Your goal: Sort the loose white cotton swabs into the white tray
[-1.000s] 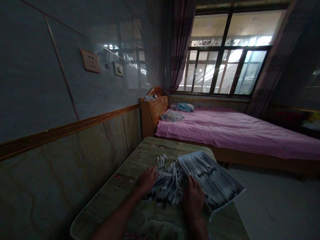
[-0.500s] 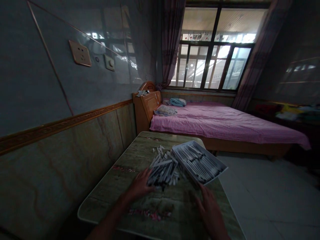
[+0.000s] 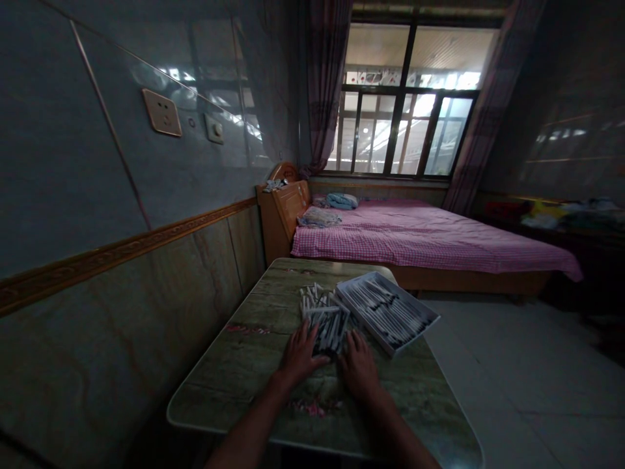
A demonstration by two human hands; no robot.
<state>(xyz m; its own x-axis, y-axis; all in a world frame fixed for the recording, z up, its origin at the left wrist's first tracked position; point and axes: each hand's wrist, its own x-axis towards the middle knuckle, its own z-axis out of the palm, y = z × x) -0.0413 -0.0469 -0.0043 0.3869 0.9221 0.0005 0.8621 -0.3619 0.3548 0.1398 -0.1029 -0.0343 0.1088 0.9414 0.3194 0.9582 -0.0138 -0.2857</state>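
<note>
A loose pile of slim white pens with dark ends (image 3: 328,322) lies on the table (image 3: 239,378); their exact kind is hard to make out in the dim light. My left hand (image 3: 300,355) rests against the near left side of the pile, fingers stretched and thumb pointing inward. At the pile's right edge, my right hand (image 3: 359,361) lies low with its fingers extended. Both hands are open, touching or very near the pens. Just beyond the right hand, a shallow white box (image 3: 415,339) holds rows of similar pens, set at an angle.
The table stands close to the tiled wall (image 3: 205,280) on the left. A bed with a pink checked sheet (image 3: 430,241) is behind it, below a window. Tiled floor (image 3: 478,352) stretches to the right of the table edge.
My right hand has moved left and forward, from below the box to the pile's right side. My left hand has shifted right against the pile, which looks more gathered together.
</note>
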